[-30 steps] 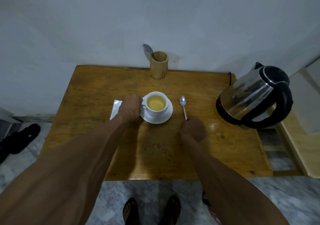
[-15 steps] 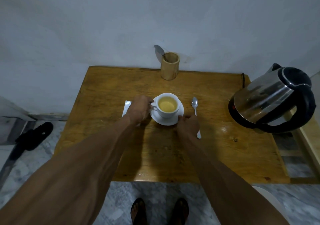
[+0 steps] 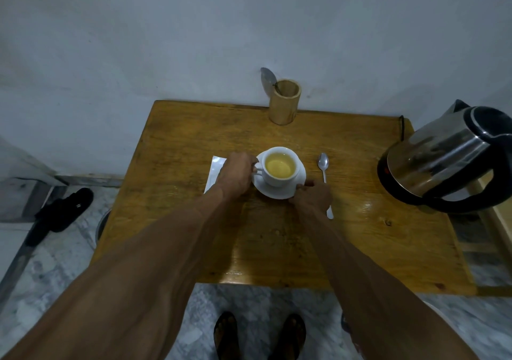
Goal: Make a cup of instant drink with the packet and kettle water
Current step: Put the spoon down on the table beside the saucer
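A white cup (image 3: 280, 178) holding yellowish drink stands on a white saucer (image 3: 266, 189) in the middle of the wooden table (image 3: 277, 235). My left hand (image 3: 237, 174) grips the cup's handle from the left. My right hand (image 3: 313, 197) pinches the saucer's near right rim. A silvery packet (image 3: 214, 170) lies flat under and left of my left hand. A metal spoon (image 3: 323, 165) lies to the right of the saucer, its handle partly hidden by my right hand. The steel and black kettle (image 3: 448, 157) stands at the table's right edge.
A bamboo holder (image 3: 285, 102) with a spoon in it stands at the table's back edge against the wall. A black sandal (image 3: 66, 210) lies on the floor to the left. My sandalled feet (image 3: 260, 334) are below the table's front edge.
My right hand left the spoon's handle and moved left onto the saucer's rim. My left hand stays at the cup's handle. The view has shifted slightly.
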